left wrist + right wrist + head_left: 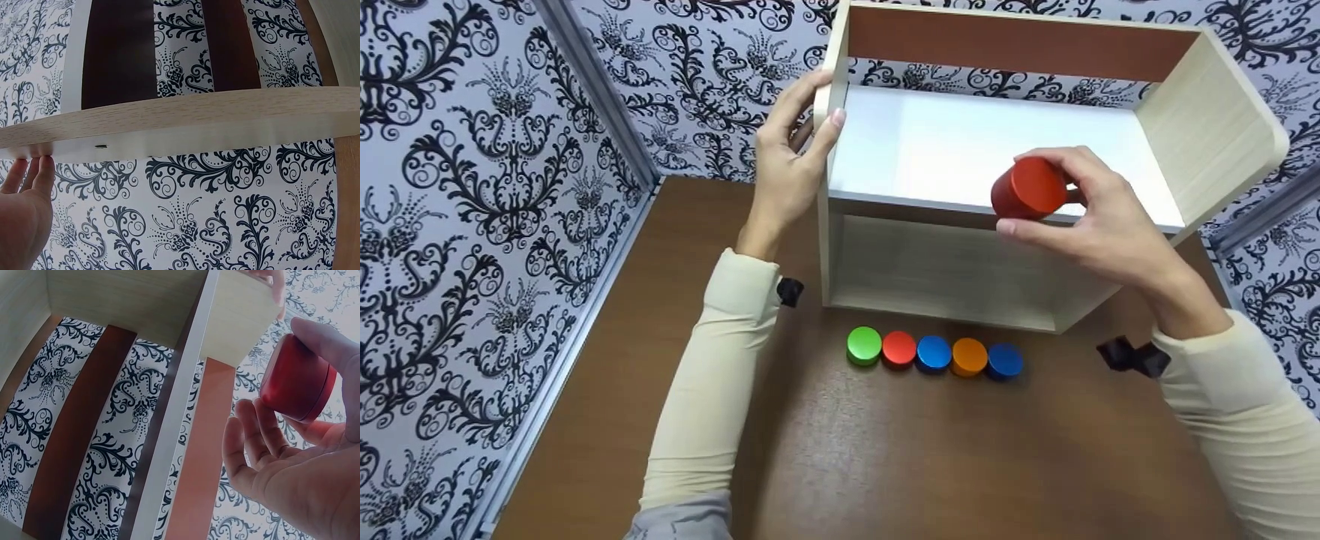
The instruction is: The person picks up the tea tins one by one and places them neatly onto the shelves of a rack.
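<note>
My right hand (1110, 217) pinches a red round tin (1027, 189) between thumb and fingers, in front of the upper level of a wooden shelf (1020, 142). In the right wrist view a seam runs round the tin (298, 377) near one end, and the other fingers are spread below it. My left hand (791, 154) grips the shelf's left side panel (834, 75) near its upper part, thumb at the front edge. The left wrist view shows its fingertips (44, 166) against the panel's outer face.
On the brown table (885, 457), a row of round tins stands before the shelf: green (863, 345), red (898, 349), blue (934, 353), orange (969, 356) and another blue (1004, 361). Patterned walls (472, 187) enclose the table at the left, back and right.
</note>
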Demonstrator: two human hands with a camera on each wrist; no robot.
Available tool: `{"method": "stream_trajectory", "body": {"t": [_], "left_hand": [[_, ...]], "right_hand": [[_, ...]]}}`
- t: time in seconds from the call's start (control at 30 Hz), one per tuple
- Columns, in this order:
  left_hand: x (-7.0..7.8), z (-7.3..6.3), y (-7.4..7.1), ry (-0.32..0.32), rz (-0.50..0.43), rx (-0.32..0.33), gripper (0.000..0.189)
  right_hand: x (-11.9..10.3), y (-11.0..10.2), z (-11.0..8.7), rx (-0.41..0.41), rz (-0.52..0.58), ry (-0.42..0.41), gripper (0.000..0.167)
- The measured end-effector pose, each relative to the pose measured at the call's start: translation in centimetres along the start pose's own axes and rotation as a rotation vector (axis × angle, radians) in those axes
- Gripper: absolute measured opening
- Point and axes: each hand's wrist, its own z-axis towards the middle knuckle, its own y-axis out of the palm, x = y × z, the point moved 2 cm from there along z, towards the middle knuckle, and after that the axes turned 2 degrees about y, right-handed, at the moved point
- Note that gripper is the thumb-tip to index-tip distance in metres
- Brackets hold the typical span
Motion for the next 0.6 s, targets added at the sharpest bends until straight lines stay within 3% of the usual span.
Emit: {"method": "stream_trajectory", "body": {"t": [0.6], "left_hand": [[0.0, 0.0, 0.0, -0.011, 0.009, -0.003, 0.039]], "right_hand": [[0.3, 0.8, 3.2, -0.027, -0.028, 0.133, 0.068]]}}
